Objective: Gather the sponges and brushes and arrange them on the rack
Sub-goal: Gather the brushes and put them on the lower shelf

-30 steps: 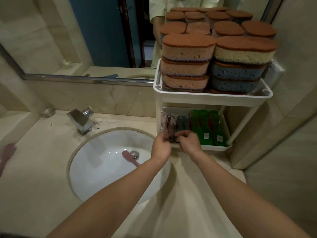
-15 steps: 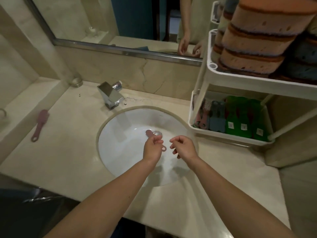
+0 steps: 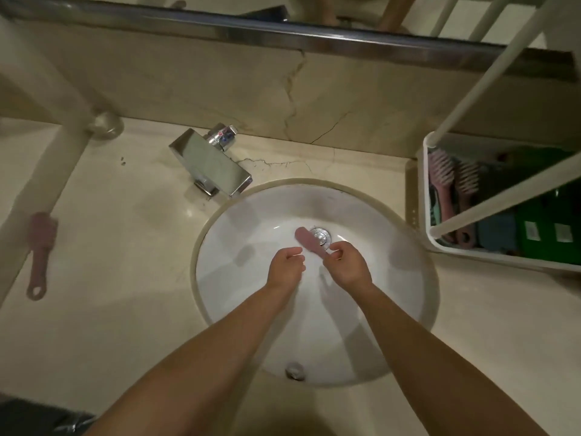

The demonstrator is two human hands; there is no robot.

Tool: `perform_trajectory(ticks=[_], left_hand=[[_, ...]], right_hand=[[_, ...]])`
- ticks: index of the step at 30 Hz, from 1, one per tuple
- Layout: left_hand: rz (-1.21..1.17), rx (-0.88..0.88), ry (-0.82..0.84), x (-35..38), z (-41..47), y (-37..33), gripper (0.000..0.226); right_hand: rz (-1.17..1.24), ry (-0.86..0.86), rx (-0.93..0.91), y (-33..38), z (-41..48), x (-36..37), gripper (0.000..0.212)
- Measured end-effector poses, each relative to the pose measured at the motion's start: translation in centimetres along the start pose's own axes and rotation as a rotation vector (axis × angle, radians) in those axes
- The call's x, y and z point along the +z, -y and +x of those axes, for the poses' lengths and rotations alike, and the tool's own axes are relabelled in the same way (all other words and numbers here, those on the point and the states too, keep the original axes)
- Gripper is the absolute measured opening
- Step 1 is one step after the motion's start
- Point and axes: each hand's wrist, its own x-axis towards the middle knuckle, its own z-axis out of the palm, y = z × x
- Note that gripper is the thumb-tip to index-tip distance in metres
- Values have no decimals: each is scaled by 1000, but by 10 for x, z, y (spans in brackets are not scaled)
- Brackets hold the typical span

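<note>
A pink brush (image 3: 309,243) lies in the white sink basin (image 3: 239,247) beside the drain. My right hand (image 3: 347,267) is closed around its handle end. My left hand (image 3: 286,269) hovers just to its left, fingers curled, holding nothing. A second pink brush (image 3: 40,251) lies on the counter at the far left. The white rack (image 3: 423,196) stands at the right; its lower shelf holds two pink brushes (image 3: 452,190), a blue one and green ones.
A chrome faucet (image 3: 210,163) stands behind the basin. A mirror with a metal rail (image 3: 283,34) runs along the back wall. The marble counter (image 3: 125,278) spreads left of the sink. A white rack leg (image 3: 490,73) slants across the upper right.
My hands left the rack's lower shelf and dropped into the sink. My right hand has closed on the pink brush there. The view has tilted down.
</note>
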Motion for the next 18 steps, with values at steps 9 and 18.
perform_trajectory(ticks=[9, 18], left_hand=[[12, -102, 90, -16, 49, 12, 28], [2, -110, 117, -26, 57, 18, 30]], right_hand=[[-443, -201, -16, -8, 42, 45, 34], [-439, -141, 19, -10, 31, 65, 21]])
